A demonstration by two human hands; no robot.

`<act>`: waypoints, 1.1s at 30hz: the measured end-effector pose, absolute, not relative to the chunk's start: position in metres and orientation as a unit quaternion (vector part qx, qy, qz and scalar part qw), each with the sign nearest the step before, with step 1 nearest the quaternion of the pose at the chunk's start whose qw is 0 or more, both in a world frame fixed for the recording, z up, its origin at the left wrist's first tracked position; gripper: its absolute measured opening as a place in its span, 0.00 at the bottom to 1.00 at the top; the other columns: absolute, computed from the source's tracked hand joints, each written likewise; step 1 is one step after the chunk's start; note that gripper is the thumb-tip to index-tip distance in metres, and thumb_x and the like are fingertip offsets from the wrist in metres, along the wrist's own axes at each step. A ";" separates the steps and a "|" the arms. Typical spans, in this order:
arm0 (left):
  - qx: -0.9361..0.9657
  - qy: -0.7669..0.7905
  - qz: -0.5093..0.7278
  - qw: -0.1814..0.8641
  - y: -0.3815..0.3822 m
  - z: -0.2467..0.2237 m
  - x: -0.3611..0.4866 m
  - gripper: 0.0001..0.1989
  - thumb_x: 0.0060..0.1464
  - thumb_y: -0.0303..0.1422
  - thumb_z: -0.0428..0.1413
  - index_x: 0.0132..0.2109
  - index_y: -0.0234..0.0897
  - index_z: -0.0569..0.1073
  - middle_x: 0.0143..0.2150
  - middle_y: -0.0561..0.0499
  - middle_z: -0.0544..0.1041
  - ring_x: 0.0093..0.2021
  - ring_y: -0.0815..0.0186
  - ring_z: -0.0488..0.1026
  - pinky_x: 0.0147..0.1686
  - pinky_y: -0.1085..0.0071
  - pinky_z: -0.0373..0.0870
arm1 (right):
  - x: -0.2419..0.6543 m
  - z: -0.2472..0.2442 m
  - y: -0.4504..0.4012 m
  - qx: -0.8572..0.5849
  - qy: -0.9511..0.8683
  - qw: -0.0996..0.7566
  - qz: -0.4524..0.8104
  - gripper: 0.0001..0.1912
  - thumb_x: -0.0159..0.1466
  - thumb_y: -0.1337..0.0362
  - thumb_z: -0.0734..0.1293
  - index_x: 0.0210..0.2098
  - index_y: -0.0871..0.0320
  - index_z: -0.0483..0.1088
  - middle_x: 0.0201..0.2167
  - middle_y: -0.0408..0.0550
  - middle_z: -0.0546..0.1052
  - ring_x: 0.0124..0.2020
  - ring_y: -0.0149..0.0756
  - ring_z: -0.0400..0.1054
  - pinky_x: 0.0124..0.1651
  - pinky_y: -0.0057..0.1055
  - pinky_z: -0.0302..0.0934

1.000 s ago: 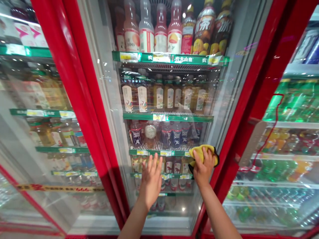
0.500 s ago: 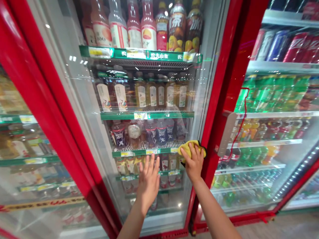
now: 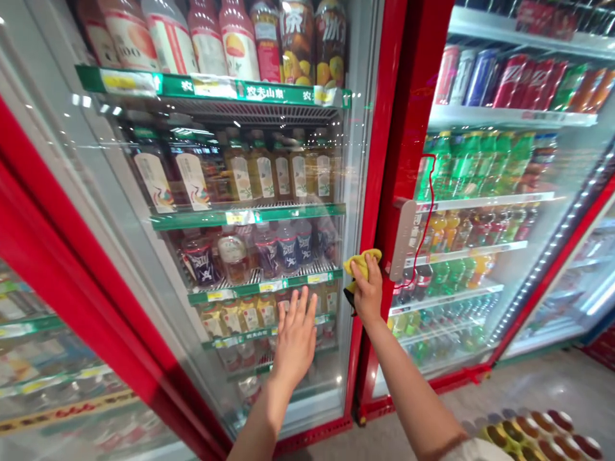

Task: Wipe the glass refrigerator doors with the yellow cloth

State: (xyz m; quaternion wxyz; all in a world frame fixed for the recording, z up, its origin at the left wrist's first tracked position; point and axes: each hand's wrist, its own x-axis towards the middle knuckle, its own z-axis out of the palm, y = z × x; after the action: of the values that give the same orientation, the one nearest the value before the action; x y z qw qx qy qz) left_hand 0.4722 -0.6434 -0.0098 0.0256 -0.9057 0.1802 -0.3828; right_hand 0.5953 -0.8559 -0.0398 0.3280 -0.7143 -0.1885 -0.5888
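My right hand (image 3: 369,291) presses a yellow cloth (image 3: 361,261) with dark edging against the red door frame (image 3: 372,211), at the right border of the glass. Its fingers bend over the cloth, and a dark corner of it hangs below. My left hand (image 3: 296,333) is spread with straight fingers, at or just in front of the glass door (image 3: 144,384); whether it touches cannot be told. Behind the glass, shelves hold pink-labelled bottles (image 3: 239,48), tea bottles (image 3: 191,179) and dark-labelled bottles (image 3: 287,250).
A grey door handle (image 3: 402,240) with a red cord (image 3: 429,218) hangs on the neighbouring red fridge door. That fridge holds cans (image 3: 509,82) and green bottles (image 3: 473,163). Another fridge stands at left. Several capped containers (image 3: 538,432) sit on the floor at lower right.
The view has swung right, bringing the floor containers into sight. My right hand and the cloth have moved from the glass onto the red frame. My left hand stays spread.
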 end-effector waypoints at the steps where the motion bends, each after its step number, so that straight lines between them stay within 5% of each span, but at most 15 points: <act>1: -0.906 0.185 -0.379 0.026 -0.646 -0.012 0.472 0.37 0.63 0.25 0.48 0.75 0.39 0.44 0.77 0.43 0.47 0.76 0.52 0.41 0.69 0.44 0.55 | 0.591 -0.056 -0.852 -0.723 -0.182 0.338 -0.575 0.34 0.68 0.77 0.56 0.67 0.42 0.62 0.75 0.46 0.49 0.75 0.48 0.45 0.70 0.60 0.52; 6: -0.908 0.193 -0.371 0.017 -0.644 -0.022 0.470 0.38 0.62 0.24 0.48 0.75 0.40 0.45 0.77 0.44 0.48 0.76 0.52 0.40 0.70 0.44 0.53 | 0.570 -0.123 -0.838 -0.758 -0.147 0.393 -0.499 0.33 0.67 0.76 0.56 0.67 0.43 0.63 0.77 0.45 0.43 0.75 0.47 0.44 0.69 0.53 0.56; 11: -0.910 0.196 -0.365 0.003 -0.648 -0.019 0.473 0.36 0.62 0.25 0.49 0.74 0.39 0.47 0.76 0.43 0.49 0.77 0.51 0.39 0.71 0.42 0.51 | 0.587 -0.042 -0.849 -0.729 -0.158 0.405 -0.529 0.36 0.66 0.78 0.54 0.68 0.42 0.60 0.77 0.44 0.44 0.76 0.44 0.42 0.72 0.55 0.49; 15: -0.912 0.205 -0.355 0.001 -0.657 -0.019 0.475 0.34 0.63 0.26 0.48 0.74 0.38 0.50 0.76 0.43 0.48 0.77 0.51 0.39 0.70 0.42 0.52 | 0.597 -0.010 -0.842 -0.734 -0.122 0.371 -0.555 0.40 0.66 0.77 0.55 0.73 0.41 0.49 0.77 0.43 0.39 0.77 0.44 0.36 0.73 0.57 0.45; 24: -0.911 0.202 -0.359 -0.030 -0.651 -0.035 0.476 0.34 0.64 0.27 0.47 0.74 0.40 0.48 0.75 0.43 0.52 0.76 0.52 0.40 0.70 0.41 0.52 | 0.564 -0.159 -0.797 -0.773 0.006 0.457 -0.440 0.38 0.69 0.72 0.53 0.75 0.53 0.36 0.76 0.59 0.36 0.77 0.49 0.33 0.70 0.60 0.49; 33: -0.904 0.214 -0.368 -0.037 -0.662 -0.023 0.485 0.33 0.64 0.28 0.48 0.74 0.38 0.51 0.76 0.41 0.51 0.77 0.50 0.40 0.70 0.41 0.51 | 0.595 -0.009 -0.810 -0.765 -0.036 0.374 -0.524 0.43 0.65 0.74 0.57 0.75 0.47 0.39 0.77 0.49 0.28 0.77 0.54 0.24 0.71 0.67 0.40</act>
State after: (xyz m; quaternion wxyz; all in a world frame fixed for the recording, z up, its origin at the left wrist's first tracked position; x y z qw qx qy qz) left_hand 0.4846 -0.6618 -0.0229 -0.0367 -0.9042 0.2139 -0.3678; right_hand 0.5953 -0.8100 -0.0092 0.3737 -0.7646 -0.0356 -0.5239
